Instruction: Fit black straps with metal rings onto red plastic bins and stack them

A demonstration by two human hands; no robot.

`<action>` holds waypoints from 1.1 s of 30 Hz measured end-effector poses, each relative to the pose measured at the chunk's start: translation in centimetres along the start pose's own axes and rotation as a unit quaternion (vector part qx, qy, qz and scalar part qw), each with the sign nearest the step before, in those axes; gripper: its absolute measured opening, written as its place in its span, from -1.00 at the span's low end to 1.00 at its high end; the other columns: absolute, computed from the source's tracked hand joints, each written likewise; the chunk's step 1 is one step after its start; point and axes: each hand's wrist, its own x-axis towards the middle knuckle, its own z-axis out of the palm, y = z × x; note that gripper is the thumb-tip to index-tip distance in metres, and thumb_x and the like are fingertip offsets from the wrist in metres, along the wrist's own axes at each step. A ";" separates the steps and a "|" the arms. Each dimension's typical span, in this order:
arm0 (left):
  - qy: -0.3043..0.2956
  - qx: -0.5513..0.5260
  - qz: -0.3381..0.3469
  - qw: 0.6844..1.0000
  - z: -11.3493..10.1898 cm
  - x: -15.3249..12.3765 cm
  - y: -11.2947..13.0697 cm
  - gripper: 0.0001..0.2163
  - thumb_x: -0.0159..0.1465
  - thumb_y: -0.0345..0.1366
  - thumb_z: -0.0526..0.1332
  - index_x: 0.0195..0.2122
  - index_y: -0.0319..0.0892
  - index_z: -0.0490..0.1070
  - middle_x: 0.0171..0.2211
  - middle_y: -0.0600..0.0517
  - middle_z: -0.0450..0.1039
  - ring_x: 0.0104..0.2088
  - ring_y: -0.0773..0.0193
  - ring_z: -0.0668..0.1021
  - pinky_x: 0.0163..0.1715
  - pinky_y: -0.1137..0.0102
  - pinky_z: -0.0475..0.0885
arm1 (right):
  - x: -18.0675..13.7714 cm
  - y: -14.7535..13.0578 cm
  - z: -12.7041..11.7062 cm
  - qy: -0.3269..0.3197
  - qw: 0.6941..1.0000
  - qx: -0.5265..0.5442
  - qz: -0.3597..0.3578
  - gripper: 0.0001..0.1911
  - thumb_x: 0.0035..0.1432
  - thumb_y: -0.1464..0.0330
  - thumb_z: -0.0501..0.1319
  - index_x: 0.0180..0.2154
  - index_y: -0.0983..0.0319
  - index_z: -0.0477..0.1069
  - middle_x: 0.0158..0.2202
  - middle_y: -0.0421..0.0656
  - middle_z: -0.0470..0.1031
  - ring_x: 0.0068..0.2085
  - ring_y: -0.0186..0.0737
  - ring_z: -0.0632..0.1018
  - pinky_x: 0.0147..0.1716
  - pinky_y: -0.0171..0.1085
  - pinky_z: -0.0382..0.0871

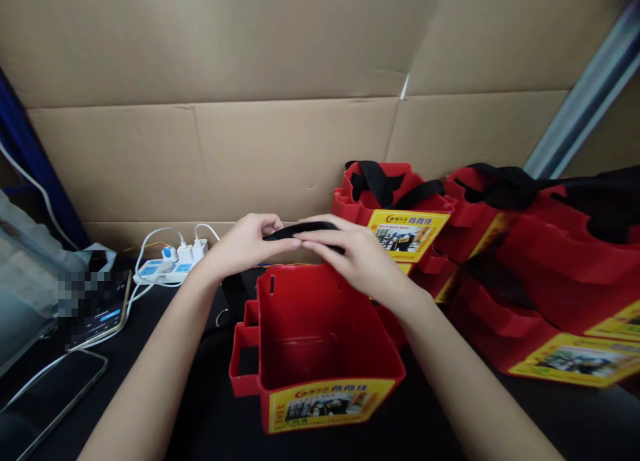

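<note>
A red plastic box (pixel 320 348) with an open top stands in front of me, a yellow printed label (pixel 325 406) on its near side and small square holders on its left side. Above its far rim, both hands grip a black strap (pixel 305 229). My left hand (pixel 253 243) pinches the strap's left part between thumb and fingers. My right hand (pixel 347 248) closes on the right part, its thumb and fingertips almost meeting those of the left. A slot shows in the box's back wall. Where the strap passes behind the box is partly hidden.
Several similar red boxes (pixel 555 248) with black straps and yellow labels are stacked at the right. At the left are a power strip (pixel 167 269) with chargers, white cables, a lit phone (pixel 103 311) and a dark phone (pixel 55 394). Cardboard (pixel 250 161) lines the back.
</note>
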 end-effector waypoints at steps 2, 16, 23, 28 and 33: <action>0.000 -0.015 0.008 1.000 -0.6 -0.2 -0.2 -0.71 0.09 -0.07 0.21 -0.48 -0.25 0.33 -0.61 0.15 0.20 -0.59 0.47 0.24 -0.62 0.55 0.10 | 0.0 0.8 -0.7 0.015 0.999 0.008 0.037 -0.74 0.22 0.31 0.05 -0.19 0.19 0.48 -0.15 -0.12 0.48 -0.14 -0.22 0.49 -0.12 -0.23 0.34; 0.120 -0.083 0.115 0.983 1.1 0.2 0.5 -0.82 0.07 -0.25 0.27 -0.45 -0.30 0.42 -0.52 0.05 0.45 -0.47 0.40 0.45 -0.42 0.50 0.34 | -0.1 -0.6 -0.4 -0.038 0.981 0.178 0.073 -0.57 0.31 0.22 -0.17 -0.05 0.21 0.38 -0.08 -0.10 0.47 -0.01 -0.19 0.45 0.01 -0.15 0.28; 0.029 -0.076 0.050 0.995 0.1 0.1 -0.1 -0.81 0.03 -0.23 0.30 -0.47 -0.27 0.44 -0.52 0.08 0.45 -0.49 0.42 0.45 -0.46 0.54 0.32 | -0.5 0.5 -2.4 -0.049 0.979 0.114 0.162 -0.80 0.12 0.31 0.15 -0.26 0.24 0.49 -0.40 -0.17 0.56 -0.37 -0.24 0.56 -0.35 -0.30 0.41; -0.115 -0.024 -0.079 0.990 -3.8 -0.7 -2.6 -0.78 0.04 -0.15 0.28 -0.49 -0.23 0.46 -0.62 0.12 0.37 -0.60 0.43 0.38 -0.60 0.55 0.25 | -1.7 4.2 -5.4 0.115 0.958 0.013 0.262 -0.78 0.08 0.29 0.17 -0.29 0.26 0.50 -0.56 -0.16 0.50 -0.50 -0.22 0.53 -0.40 -0.24 0.42; -0.158 0.000 -0.086 0.984 -6.3 -1.7 -4.4 -0.81 0.05 -0.18 0.27 -0.50 -0.22 0.47 -0.58 0.11 0.40 -0.56 0.42 0.41 -0.53 0.54 0.27 | -3.0 6.5 -7.4 0.224 0.905 -0.136 0.334 -0.71 0.07 0.27 0.14 -0.21 0.25 0.50 -0.41 -0.07 0.53 -0.34 -0.05 0.55 -0.30 -0.09 0.43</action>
